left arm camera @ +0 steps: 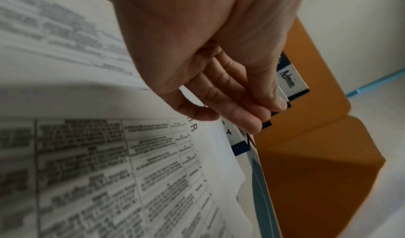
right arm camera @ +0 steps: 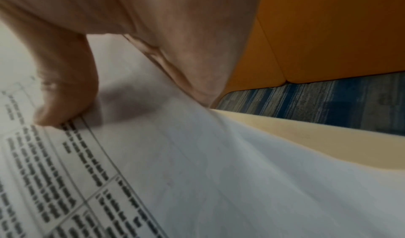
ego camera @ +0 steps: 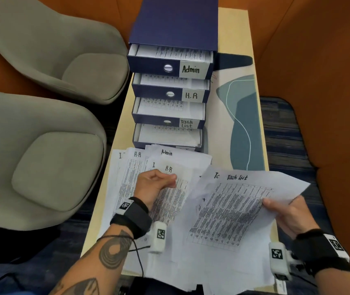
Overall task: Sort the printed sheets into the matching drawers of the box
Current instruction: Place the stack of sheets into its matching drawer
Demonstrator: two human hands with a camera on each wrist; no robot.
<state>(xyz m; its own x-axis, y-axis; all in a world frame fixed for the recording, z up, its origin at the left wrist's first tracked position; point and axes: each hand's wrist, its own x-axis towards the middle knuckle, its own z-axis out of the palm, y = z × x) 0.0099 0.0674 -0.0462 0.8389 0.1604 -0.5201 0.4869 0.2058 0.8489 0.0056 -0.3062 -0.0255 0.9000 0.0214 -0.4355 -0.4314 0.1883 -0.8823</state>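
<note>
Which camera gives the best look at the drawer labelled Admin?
The head view: the Admin drawer sits topmost, pulled open, label readable. The left wrist view catches only its label behind the left hand's fingers. The right wrist view shows none of it.

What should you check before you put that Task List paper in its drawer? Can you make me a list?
1. Paper's heading read: ok. The Task List sheet shows "Task List" at its top.
2. Paper held firmly: ok. The right hand pinches its right edge, thumb on top.
3. Matching drawer found: ok. The Task List drawer is third from the top of the box.
4. Drawer open: ok. It is pulled out, with paper inside.
5. Only one sheet taken: cannot tell. Another "To..." heading peeks out beside it.
6. Other hand out of the way: ok. The left hand rests on the H.R sheet, in front of the drawers.
</note>
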